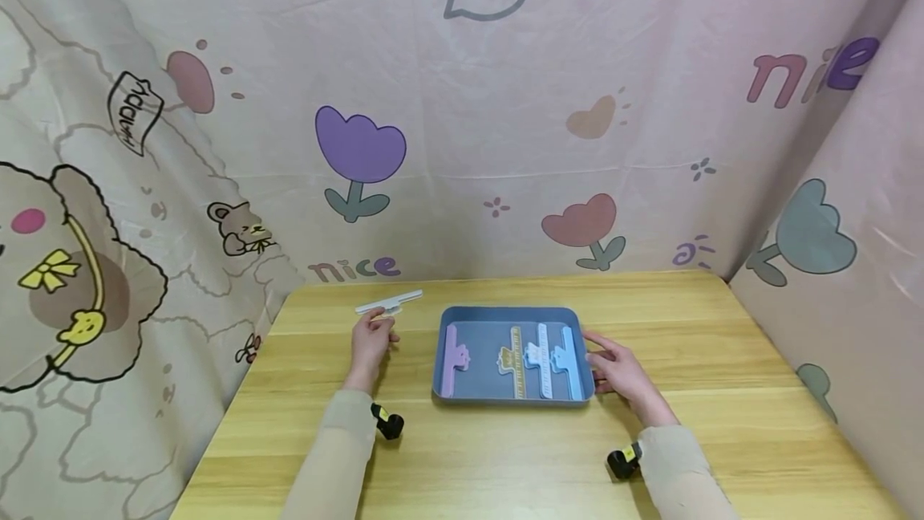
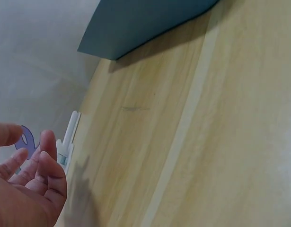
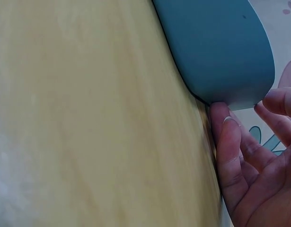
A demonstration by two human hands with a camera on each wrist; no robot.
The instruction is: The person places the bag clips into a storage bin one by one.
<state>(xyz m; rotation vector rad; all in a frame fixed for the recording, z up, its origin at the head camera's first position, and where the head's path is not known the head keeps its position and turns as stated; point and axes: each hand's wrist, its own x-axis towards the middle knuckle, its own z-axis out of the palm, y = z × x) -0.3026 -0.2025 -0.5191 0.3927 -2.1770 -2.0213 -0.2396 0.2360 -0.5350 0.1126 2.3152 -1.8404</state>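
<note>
My left hand (image 1: pixel 371 346), fingers loosely bent, is by a white bar-shaped clip (image 1: pixel 400 298) at the table's back left. Its fingertips overlap the clip's near edge in the head view. Part of the white clip (image 2: pixel 71 127) shows behind the fingers in the left wrist view. At the right end of a blue-grey tray (image 1: pixel 442 359), my right hand (image 1: pixel 619 371) touches the wall with its fingertips. Inside the tray lie a pink-purple clip (image 1: pixel 451 359), a clear yellowish clip (image 1: pixel 516 367), a white clip (image 1: pixel 545 359) and a light blue clip (image 1: pixel 571 363).
The wooden table (image 1: pixel 498 464) reaches back to a patterned curtain (image 1: pixel 476 143), which also hangs at both sides. The tray's walls stand up all round the clips. Each wrist carries a small black camera (image 1: pixel 390 424).
</note>
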